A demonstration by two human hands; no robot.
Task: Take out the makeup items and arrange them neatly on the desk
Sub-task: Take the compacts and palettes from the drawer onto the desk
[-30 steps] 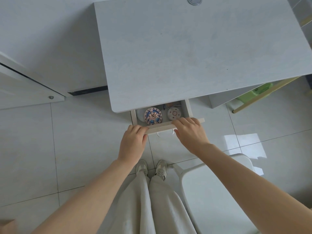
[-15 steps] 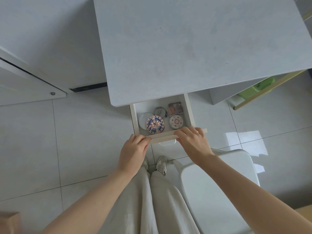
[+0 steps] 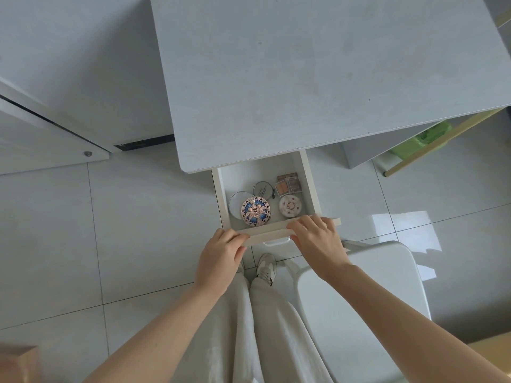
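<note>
Makeup items: five pieces lie in the open drawer (image 3: 309, 183) under the counter's near edge. A blue-patterned round compact (image 3: 255, 210) sits near left, overlapping a plain white round case (image 3: 237, 201); a small grey round tin (image 3: 262, 189) lies behind it; a pale patterned round case (image 3: 290, 206) sits near right, with a square eyeshadow palette (image 3: 288, 184) at the far right.
Left hand: the left hand (image 3: 218, 258) has its fingers (image 3: 235, 239) curled over the drawer's front board at the left corner, gripping it.
Right hand: the right hand (image 3: 318, 241) grips the same board at the right end, fingers hooked over the top edge.
Step in hand: opening the drawer, I judge; all items are exposed, so pulling further gains little. Keep the pull level and even so the cases do not slide.
Edges: the counter (image 3: 276, 78) overhangs the drawer's far part, so lift items up and toward the body first.
Open room: the counter top offers broad room for a row.
Around: a white chair (image 3: 359, 299) stands close on the right; tiled floor (image 3: 83, 230) lies to the left.
</note>
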